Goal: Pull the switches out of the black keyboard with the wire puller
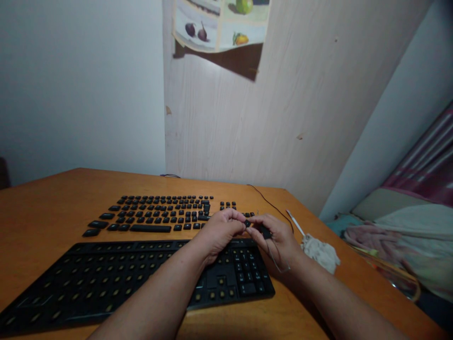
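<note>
My left hand (221,231) is closed, pinching a small black keycap (247,223) between thumb and fingertips. My right hand (274,236) meets it there, its fingertips at the keycap. Tucked in the right palm is a wire keycap puller (265,231) with a black handle, its thin wire loops hanging below toward the wrist. Both hands hover over the upper right of a black keyboard (141,276). Most of its keys are off and bare switch posts show, while the number pad keys (249,271) at the right are still in place. My forearms cover part of it.
Behind the keyboard, loose keycaps lie in rows, with the long space bar (150,228) in front. A crumpled pale cloth (320,252) and a white stick-like tool (295,222) lie to the right. A dark cable (271,203) runs across the wooden desk (46,208) toward the wall.
</note>
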{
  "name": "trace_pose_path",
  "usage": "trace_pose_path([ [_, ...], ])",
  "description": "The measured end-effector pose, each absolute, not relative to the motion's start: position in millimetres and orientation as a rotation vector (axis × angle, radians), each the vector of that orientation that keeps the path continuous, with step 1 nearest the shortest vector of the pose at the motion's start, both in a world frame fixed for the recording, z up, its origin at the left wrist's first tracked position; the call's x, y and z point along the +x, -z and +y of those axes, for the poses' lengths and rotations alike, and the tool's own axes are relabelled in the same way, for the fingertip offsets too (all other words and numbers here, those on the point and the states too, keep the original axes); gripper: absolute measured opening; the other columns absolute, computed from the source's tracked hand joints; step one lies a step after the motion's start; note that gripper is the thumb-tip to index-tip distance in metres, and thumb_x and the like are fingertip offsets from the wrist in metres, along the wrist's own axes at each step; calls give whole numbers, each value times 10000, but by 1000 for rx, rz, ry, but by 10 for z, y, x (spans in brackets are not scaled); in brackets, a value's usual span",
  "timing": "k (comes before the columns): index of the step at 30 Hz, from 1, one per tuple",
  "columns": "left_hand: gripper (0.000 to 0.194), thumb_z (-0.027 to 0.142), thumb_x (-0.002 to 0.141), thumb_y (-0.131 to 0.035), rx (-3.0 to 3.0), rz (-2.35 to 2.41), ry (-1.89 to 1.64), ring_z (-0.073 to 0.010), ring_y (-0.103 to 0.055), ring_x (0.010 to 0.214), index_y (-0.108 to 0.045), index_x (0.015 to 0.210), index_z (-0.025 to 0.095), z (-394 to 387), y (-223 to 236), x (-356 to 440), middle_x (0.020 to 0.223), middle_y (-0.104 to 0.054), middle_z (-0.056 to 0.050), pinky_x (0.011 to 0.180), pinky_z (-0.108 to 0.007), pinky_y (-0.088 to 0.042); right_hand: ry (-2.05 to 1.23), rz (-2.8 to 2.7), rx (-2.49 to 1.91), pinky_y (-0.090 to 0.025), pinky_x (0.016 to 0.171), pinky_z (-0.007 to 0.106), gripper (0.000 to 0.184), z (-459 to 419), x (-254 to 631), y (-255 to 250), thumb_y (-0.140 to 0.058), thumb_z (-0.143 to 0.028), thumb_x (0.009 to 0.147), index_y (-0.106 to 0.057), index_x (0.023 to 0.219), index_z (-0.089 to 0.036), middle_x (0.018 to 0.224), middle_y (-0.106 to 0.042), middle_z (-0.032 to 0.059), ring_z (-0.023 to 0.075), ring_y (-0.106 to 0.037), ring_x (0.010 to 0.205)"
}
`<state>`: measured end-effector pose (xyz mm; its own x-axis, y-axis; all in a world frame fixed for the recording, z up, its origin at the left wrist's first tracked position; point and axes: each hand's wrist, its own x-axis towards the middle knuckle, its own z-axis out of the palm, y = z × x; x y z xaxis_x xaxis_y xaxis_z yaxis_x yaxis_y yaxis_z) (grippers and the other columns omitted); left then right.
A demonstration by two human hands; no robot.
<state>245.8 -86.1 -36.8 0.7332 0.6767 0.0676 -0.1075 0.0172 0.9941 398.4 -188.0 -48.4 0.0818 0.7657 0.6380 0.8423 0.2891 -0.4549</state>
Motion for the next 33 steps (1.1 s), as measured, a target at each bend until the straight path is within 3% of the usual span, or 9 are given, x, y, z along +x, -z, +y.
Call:
trace_pose_path([
  [8, 168, 224, 696, -653, 1414, 471, -666, -105, -553, 687, -593, 835, 152, -884, 338, 2458, 757, -605, 6, 678, -231, -410, 161, -1645, -1503, -492, 702, 289, 173, -1860, 3967, 522, -639, -293, 856, -664, 1006, -208, 852, -650, 36, 167, -612, 765],
  [15, 119, 222, 686, -628, 1448, 532, -663, -102, -518, 610, -574, 772, 159, -837, 403, 2476, 674, -573, 19, 601, -225, -382, 173, -1764, -1457, -492, 794, 311, 297, -1898, 3949, 439, -613, -244, 868, -624, 1165, -227, 985, -648, 60, 182, -609, 878],
  [23, 232, 174, 670, -629, 1465, 559, -617, -97, -527, 596, -536, 881, 164, -873, 360, 2458, 685, -562, 33, 568, -211, -369, 123, -1851, -1540, -479, 712, 284, 147, -1940, 3971, 390, -586, -256, 881, -671, 997, -229, 877, -658, 38, 165, -615, 788],
  [27, 255, 204, 696, -630, 1430, 642, -698, -111, -550, 622, -534, 930, 166, -834, 320, 2439, 712, -589, 15, 588, -220, -391, 198, -1705, -1657, -490, 735, 311, 182, -1841, 4317, 360, -610, -311, 857, -692, 973, -196, 896, -696, 61, 182, -631, 794],
  [33, 197, 230, 688, -641, 1413, 684, -745, -95, -506, 580, -542, 846, 164, -771, 296, 2412, 688, -590, 15, 565, -210, -365, 41, -1574, -1951, -493, 706, 305, 215, -1582, 4915, 312, -647, -319, 787, -727, 919, -169, 834, -727, 56, 192, -636, 752],
])
